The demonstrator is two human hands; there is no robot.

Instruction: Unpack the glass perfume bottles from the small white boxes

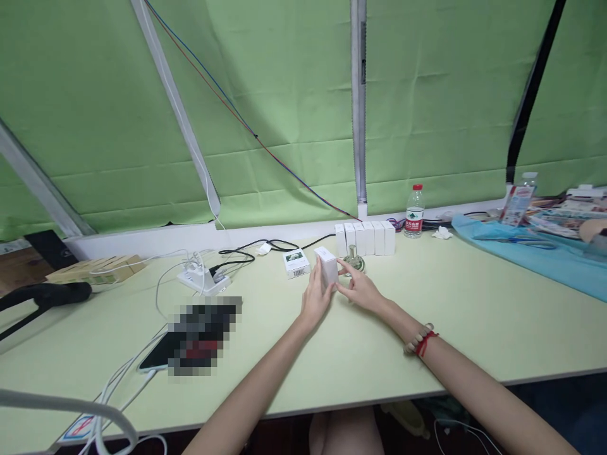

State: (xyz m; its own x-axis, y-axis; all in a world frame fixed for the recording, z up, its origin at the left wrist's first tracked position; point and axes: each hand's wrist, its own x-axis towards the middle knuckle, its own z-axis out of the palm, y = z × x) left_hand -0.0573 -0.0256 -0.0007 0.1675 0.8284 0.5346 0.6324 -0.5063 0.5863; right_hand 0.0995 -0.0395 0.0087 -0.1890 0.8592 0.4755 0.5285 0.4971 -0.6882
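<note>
A small white box (329,268) stands upright, slightly tilted, between my two hands near the middle of the table. My left hand (315,296) grips its left side, thumb at the front. On the right edge my right hand (361,289) holds it with thumb and fingertips. Just behind my right fingers stands a small glass bottle (352,258) with a metallic top, partly hidden. To the left lies a flat white box (296,263) with a dark green picture and a barcode. A row of several white boxes (365,239) stands behind.
A water bottle (414,213) with a red cap stands at the back right, near crumpled tissue (442,233) and a blue cloth (531,259). Leftward are a power strip (203,278) with cables, a blurred dark tablet-like device (159,351) and a yellowish carton (95,268). The table's front edge (341,406) is near.
</note>
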